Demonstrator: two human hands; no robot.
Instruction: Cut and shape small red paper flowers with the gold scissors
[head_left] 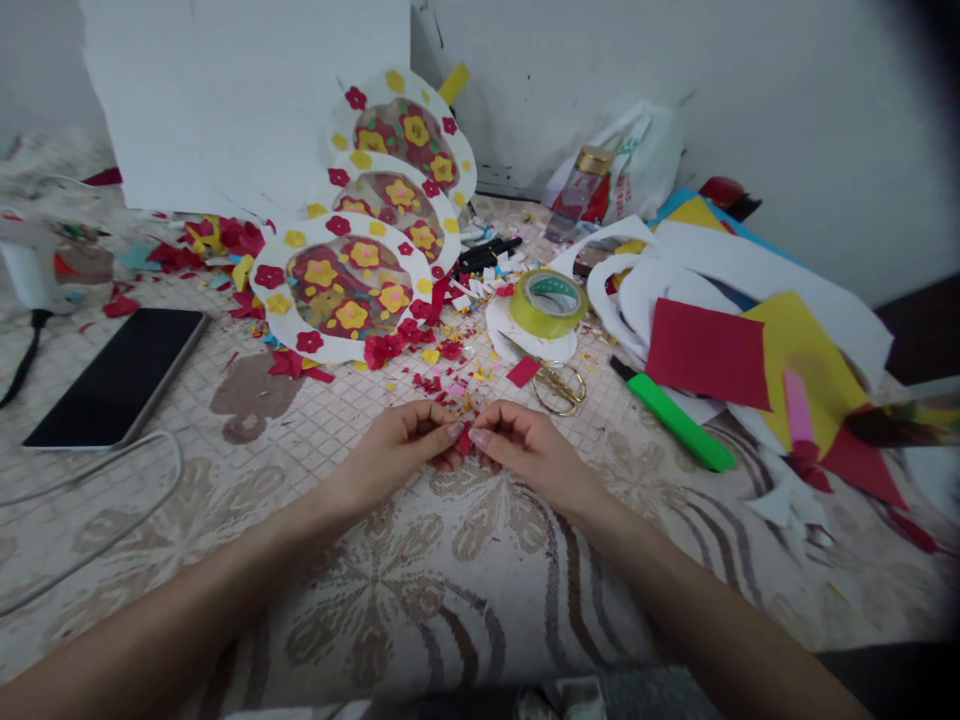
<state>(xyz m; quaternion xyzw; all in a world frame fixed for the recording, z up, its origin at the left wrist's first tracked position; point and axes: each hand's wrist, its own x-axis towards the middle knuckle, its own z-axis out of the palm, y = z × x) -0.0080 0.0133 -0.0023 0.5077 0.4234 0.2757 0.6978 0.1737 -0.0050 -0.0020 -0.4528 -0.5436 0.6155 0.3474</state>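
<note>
My left hand point(415, 434) and my right hand point(517, 440) meet at the middle of the patterned cloth. Both are closed in a pinch on one small red paper piece point(465, 438), mostly covered by my fingertips. Just beyond my right hand lie gold-handled scissors point(561, 388), with a small red paper rectangle point(523, 371) by them. Tiny red and yellow paper scraps point(435, 383) are scattered in front of my fingers. Past my left hand stand white ring-shaped paper frames point(352, 350) decorated with red and yellow paper flowers.
A roll of yellow tape point(536, 318) rests on white paper behind the scissors. To the right are a green cutter point(679, 420), red paper point(705, 350) and yellow paper point(806, 350). A phone point(120, 380) and a white cable point(176, 470) lie left. A bottle point(574, 200) stands behind.
</note>
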